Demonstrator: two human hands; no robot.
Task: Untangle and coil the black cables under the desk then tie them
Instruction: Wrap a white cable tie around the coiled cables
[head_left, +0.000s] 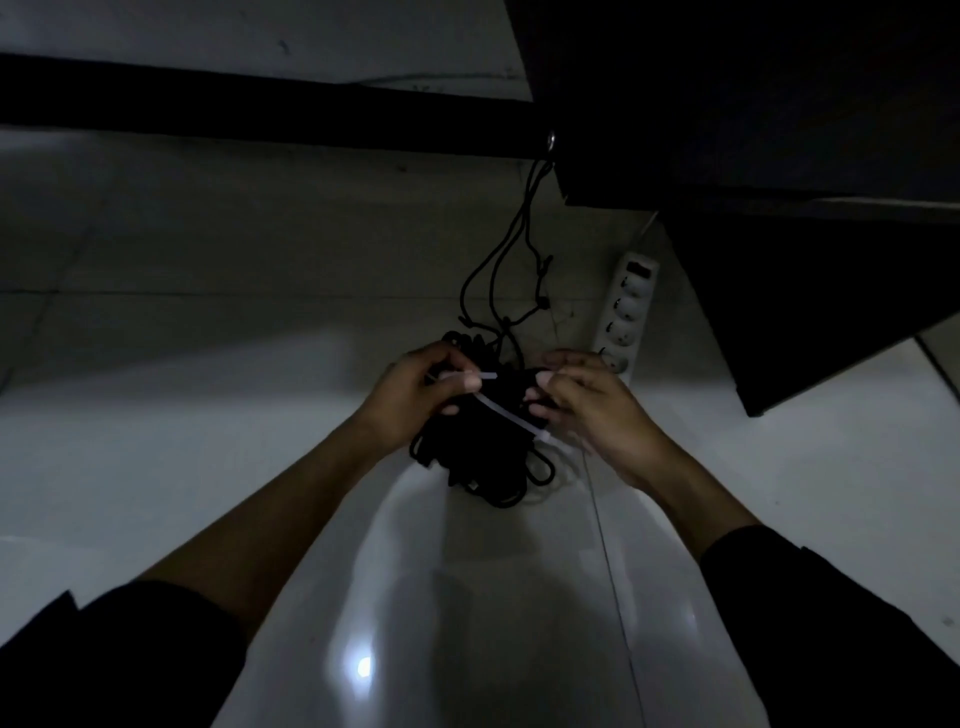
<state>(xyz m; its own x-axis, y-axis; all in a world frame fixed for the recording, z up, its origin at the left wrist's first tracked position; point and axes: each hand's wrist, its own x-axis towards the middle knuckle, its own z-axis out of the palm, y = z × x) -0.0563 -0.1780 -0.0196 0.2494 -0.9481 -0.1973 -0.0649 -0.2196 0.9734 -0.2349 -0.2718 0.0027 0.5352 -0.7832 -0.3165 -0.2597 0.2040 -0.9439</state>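
Note:
A coiled bundle of black cables (480, 457) hangs between my hands above the pale floor. Thin black strands (511, 244) run from it up to the dark desk underside. A white zip tie (511, 415) crosses the front of the bundle diagonally. My left hand (421, 395) pinches the tie's upper end between thumb and fingers. My right hand (587, 400) grips the bundle's right side, with the tie's lower end by its fingers. The light is dim, so the tie's head is hard to make out.
A white power strip (626, 312) with several sockets lies on the floor behind my right hand. A dark desk panel (779, 130) fills the upper right, and a black bar (260, 109) runs across the top. Glossy floor tiles (493, 597) lie below.

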